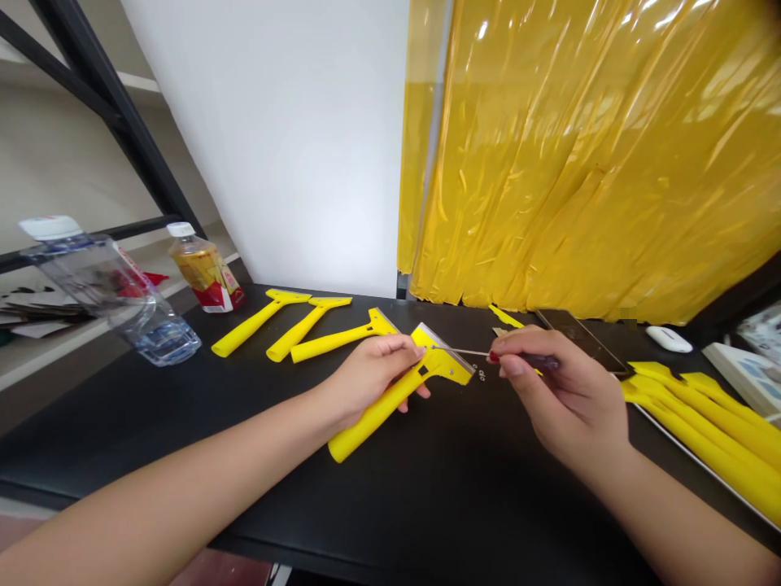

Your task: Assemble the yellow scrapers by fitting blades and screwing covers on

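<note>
left grip [372, 378]: closed around the handle of a yellow scraper [381, 411], held above the bench [390, 521] middle | right grip [549, 391]: pinching a small screwdriver [467, 352], tip at the scraper's head | three yellow scrapers [342, 335] lie by the far edge | more scrapers [708, 431] at the right edge

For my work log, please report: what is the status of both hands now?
Left hand gripping yellow scraper by handle. Right hand holding thin screwdriver, tip at scraper head. Other yellow scrapers lying beyond left hand.
</note>
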`<state>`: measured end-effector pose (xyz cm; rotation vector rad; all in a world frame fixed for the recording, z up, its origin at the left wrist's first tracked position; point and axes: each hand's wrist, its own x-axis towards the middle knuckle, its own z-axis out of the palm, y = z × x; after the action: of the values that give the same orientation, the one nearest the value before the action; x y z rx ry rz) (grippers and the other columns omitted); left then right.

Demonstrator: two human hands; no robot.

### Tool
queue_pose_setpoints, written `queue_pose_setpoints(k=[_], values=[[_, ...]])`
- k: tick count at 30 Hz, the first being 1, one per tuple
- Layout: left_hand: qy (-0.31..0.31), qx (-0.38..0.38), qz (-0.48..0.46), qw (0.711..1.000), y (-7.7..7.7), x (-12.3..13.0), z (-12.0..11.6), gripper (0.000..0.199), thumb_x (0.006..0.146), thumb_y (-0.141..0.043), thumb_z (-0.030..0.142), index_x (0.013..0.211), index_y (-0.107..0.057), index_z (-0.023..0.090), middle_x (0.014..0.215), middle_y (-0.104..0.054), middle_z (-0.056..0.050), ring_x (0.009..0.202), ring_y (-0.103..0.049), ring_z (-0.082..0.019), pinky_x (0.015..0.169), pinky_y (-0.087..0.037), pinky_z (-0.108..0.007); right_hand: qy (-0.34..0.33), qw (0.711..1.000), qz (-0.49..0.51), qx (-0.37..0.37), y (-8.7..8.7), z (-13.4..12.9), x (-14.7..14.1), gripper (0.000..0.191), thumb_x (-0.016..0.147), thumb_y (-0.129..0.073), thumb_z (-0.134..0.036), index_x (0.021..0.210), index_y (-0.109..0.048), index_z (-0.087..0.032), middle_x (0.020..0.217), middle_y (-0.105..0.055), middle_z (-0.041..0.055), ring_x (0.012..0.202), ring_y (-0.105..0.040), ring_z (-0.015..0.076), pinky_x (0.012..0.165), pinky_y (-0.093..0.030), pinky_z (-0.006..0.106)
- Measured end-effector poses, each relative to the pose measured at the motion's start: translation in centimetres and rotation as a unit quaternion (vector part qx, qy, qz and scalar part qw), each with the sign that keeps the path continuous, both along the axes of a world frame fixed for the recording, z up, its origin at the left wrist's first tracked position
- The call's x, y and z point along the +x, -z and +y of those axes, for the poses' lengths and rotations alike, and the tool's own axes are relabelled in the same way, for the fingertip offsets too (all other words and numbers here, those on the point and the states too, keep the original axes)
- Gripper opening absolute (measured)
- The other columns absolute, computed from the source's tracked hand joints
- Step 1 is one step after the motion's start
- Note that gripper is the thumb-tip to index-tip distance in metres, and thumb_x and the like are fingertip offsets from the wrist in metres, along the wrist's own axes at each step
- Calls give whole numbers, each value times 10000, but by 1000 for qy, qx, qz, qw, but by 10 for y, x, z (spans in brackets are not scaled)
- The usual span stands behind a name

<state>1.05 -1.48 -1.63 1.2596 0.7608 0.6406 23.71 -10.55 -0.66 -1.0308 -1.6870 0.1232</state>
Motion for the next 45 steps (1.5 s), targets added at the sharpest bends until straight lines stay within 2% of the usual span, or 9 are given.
queue_pose_setpoints(k=[7, 13, 19, 24, 28, 30, 33, 42, 45], values=[[10, -5, -2, 1000, 0, 0, -2, 251, 949, -693, 409, 938, -657, 161, 721, -704, -60, 604, -684, -171, 471, -505, -224, 9, 1000, -21, -22, 3, 4, 1, 110, 992, -660, -205, 1061, -682, -287, 923, -686, -12, 935, -679, 164, 818, -500, 307], [8, -2, 3, 1000, 0, 0, -2, 251, 957, -683, 408, 962, -657, 159, 726, -707, -57, 605, -685, -166, 475, -511, -224, 9, 999, -26, -33, 2, 5, 1, 81, 999, -652, -216, 1040, -674, -282, 921, -680, -20, 819, -638, 132, 744, -486, 286], [4, 9, 16, 1000, 1, 0, -1, 262, 959, -676, 418, 916, -639, 163, 722, -700, -54, 579, -667, -151, 472, -512, -223, 28, 995, -91, 0, -2, 3, -1, 54, 991, -665, -224, 1031, -659, -260, 944, -731, -7, 885, -702, 150, 778, -520, 277], [-2, 49, 37, 998, 1, 0, 0, 272, 955, -672, 435, 884, -620, 177, 737, -691, -47, 666, -708, -182, 490, -534, -231, 76, 987, -138, 15, -5, 1, -3, 60, 985, -685, -272, 1033, -659, -247, 920, -770, -4, 818, -739, 149, 721, -538, 255], [-25, 105, 78, 991, -2, -1, 0, 280, 954, -661, 454, 895, -624, 183, 775, -681, -35, 709, -729, -196, 511, -557, -249, 125, 968, -218, 9, -6, 1, -4, 110, 1004, -652, -325, 1060, -634, -232, 959, -769, 28, 844, -743, 187, 719, -531, 292], [-40, 131, 96, 986, -4, -2, 1, 272, 956, -651, 455, 923, -640, 186, 825, -681, -35, 749, -744, -211, 517, -566, -256, 144, 956, -255, -7, -7, 0, -7, 152, 1012, -624, -340, 1103, -603, -220, 981, -756, 46, 829, -737, 206, 676, -514, 308], [-54, 148, 113, 981, -3, -2, 2, 264, 961, -634, 457, 961, -654, 194, 891, -681, -36, 797, -760, -229, 515, -572, -261, 164, 941, -295, -31, -7, -4, -15, 112, 1029, -568, -341, 1032, -567, -229, 801, -708, 1, 640, -688, 199, 552, -429, 304], [-66, 153, 123, 978, -4, -2, 0, 242, 961, -616, 433, 919, -646, 196, 860, -677, -31, 800, -757, -228, 511, -570, -249, 188, 933, -297, -74, -6, -10, -22, 109, 1036, -515, -341, 1044, -497, -234, 762, -701, -6, 552, -673, 205, 488, -329, 279], [-67, 157, 121, 978, -5, -2, 1, 252, 958, -619, 444, 918, -641, 196, 878, -691, -38, 806, -757, -227, 514, -570, -247, 192, 926, -313, -87, -5, -8, -21, 152, 1053, -476, -374, 1001, -505, -234, 675, -649, -22, 486, -629, 200, 463, -286, 282]])
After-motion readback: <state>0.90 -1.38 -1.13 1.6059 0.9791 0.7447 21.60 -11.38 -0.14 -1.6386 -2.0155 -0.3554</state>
